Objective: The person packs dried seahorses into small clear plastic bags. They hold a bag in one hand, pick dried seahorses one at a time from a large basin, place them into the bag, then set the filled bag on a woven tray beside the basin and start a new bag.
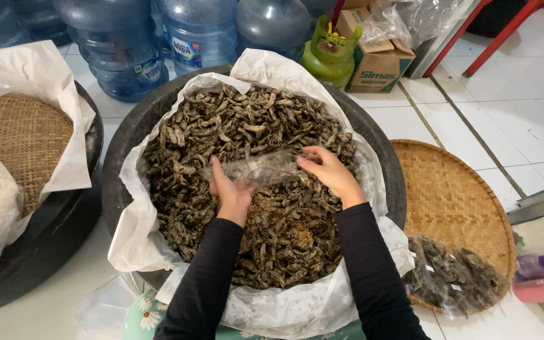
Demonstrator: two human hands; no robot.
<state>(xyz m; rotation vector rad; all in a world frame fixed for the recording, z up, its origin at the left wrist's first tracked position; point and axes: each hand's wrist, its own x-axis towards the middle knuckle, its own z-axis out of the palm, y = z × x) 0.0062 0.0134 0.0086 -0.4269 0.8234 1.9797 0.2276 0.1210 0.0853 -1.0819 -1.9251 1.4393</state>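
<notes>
I see my left hand (231, 192) and right hand (330, 173) holding a clear plastic bag (256, 169) between them, over a dark basin (382, 157) lined with white paper (133, 220) and heaped with dark dried pieces (253, 126). Right of my right hand lies a woven tray (448, 195) with filled bags (451, 280).
</notes>
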